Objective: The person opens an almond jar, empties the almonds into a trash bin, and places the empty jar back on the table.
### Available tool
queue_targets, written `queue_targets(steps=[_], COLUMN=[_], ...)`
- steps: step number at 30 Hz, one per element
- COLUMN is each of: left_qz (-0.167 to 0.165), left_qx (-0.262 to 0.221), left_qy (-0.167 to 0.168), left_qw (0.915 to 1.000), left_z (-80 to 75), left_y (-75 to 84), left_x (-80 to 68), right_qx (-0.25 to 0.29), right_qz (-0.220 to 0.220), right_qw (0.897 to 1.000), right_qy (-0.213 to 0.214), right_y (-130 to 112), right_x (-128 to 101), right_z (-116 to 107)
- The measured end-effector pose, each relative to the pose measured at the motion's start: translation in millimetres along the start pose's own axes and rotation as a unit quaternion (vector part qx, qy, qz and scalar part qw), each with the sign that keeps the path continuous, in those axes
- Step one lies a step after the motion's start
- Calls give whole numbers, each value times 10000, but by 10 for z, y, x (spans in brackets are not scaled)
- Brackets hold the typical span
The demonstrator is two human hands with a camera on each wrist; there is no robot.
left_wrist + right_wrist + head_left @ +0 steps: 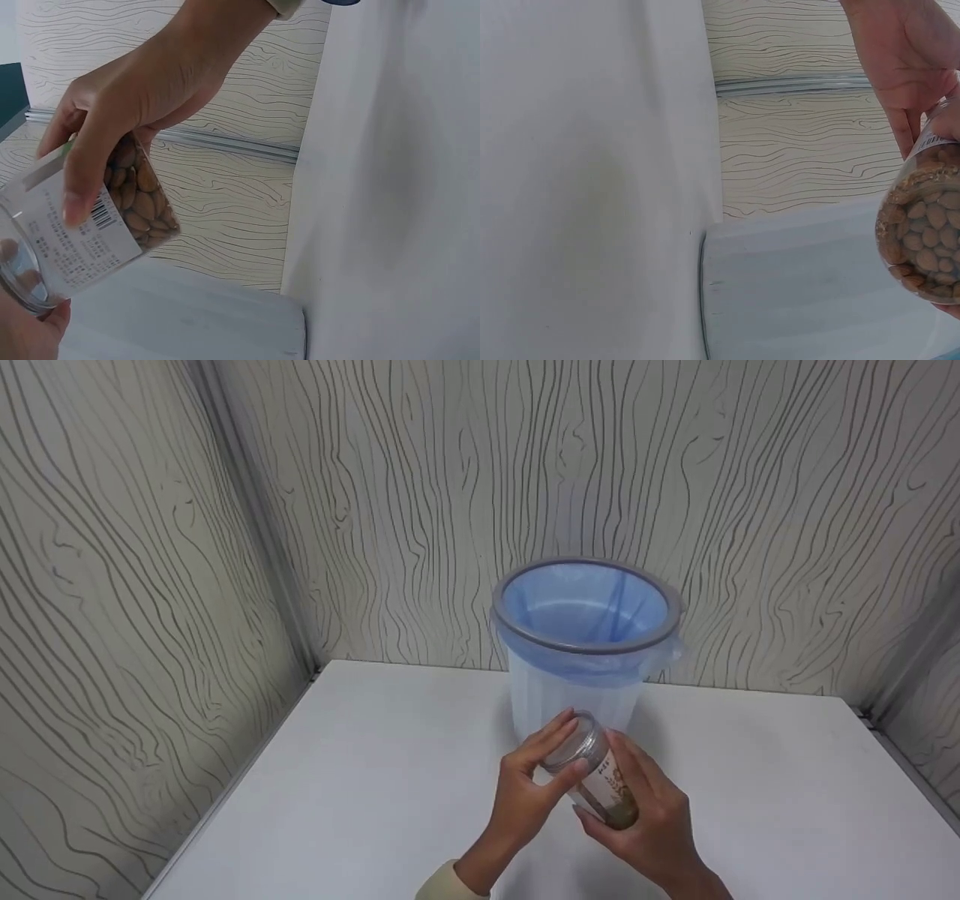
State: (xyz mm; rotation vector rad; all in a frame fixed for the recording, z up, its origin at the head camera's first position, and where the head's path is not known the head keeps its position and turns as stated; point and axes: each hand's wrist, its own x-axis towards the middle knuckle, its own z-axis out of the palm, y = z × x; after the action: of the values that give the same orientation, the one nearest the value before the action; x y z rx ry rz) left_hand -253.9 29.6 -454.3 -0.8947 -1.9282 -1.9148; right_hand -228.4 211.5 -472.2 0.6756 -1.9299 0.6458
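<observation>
Clear rigid plastic jar of almonds (600,780), part full, paper-labelled: likely light, smooth, slippery. Held tilted above the white counter (360,780), at 6 o'clock of the blue-lined bin (585,660). Right hand (652,825) wraps the body; left hand (529,795) pinches the lid end. Best held round the label.

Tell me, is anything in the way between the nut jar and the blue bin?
Nothing visible is. Both hands hold the jar tilted just in front of the bin: the left hand grips its lid end, the right hand its body. The bin's mouth is open.
</observation>
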Motion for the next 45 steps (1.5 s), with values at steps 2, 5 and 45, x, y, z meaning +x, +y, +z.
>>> queue_targets(steps=[2,5,45], left_qz=[-19,32,-24], left_qx=[56,84,-482], left_qy=[62,130,-230], left_qw=[10000,9999,9986], left_z=[7,11,-60], left_y=[13,23,-25], left_x=[5,10,11], right_qx=[-41,-95,583], right_qz=[-65,-142,302], right_qw=[10000,9998,9978], right_qy=[10,30,-6], right_y=[5,10,30], right_x=[11,17,-19], right_z=[1,3,-2])
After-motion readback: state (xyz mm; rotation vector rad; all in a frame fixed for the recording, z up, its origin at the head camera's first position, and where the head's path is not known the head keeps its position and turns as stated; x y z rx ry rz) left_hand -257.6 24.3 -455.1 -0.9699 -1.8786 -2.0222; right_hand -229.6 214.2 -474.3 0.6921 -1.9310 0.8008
